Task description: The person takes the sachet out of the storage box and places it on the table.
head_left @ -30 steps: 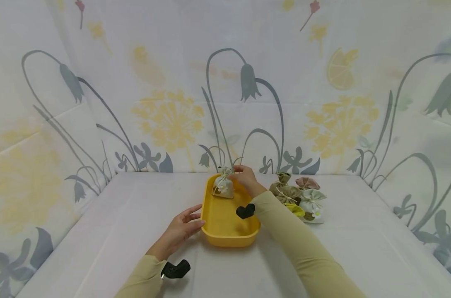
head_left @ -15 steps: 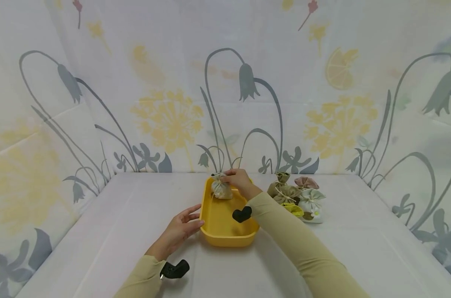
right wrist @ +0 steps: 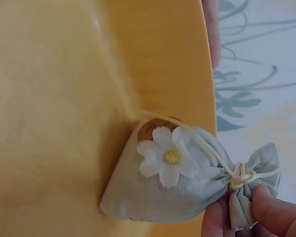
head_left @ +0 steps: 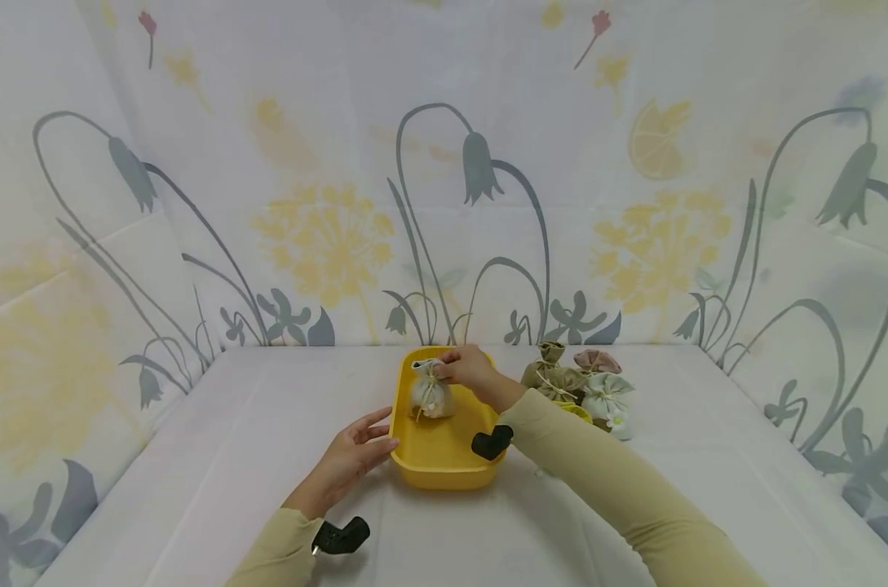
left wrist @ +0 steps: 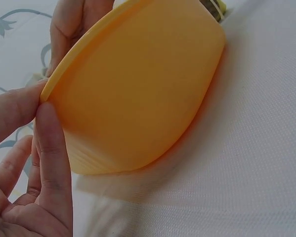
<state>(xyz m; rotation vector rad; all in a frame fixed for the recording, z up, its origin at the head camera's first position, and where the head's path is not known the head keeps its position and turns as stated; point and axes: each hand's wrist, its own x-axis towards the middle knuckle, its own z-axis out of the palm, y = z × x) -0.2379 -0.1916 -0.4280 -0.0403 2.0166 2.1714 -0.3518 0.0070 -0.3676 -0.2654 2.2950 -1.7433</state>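
Inside the yellow tray, a small pale grey-green drawstring sachet leans near the left wall. My right hand pinches its gathered neck between thumb and fingers. In the right wrist view, the sachet bears a white fabric flower with a yellow centre, and a cream cord ties it; its base meets the tray floor. My left hand is at the tray's left side with fairly straight fingers. In the left wrist view, those fingers touch the rim and outer wall of the tray.
Right of the tray, partly behind my right sleeve, several other sachets are bunched together: brown, dusty pink, pale green-white and a bit of yellow. A white cloth covers the table, and a floral curtain hangs behind.
My right hand has brought the sachet nearer to me within the tray, from the far end toward the middle. The left hand stays at the tray's side.
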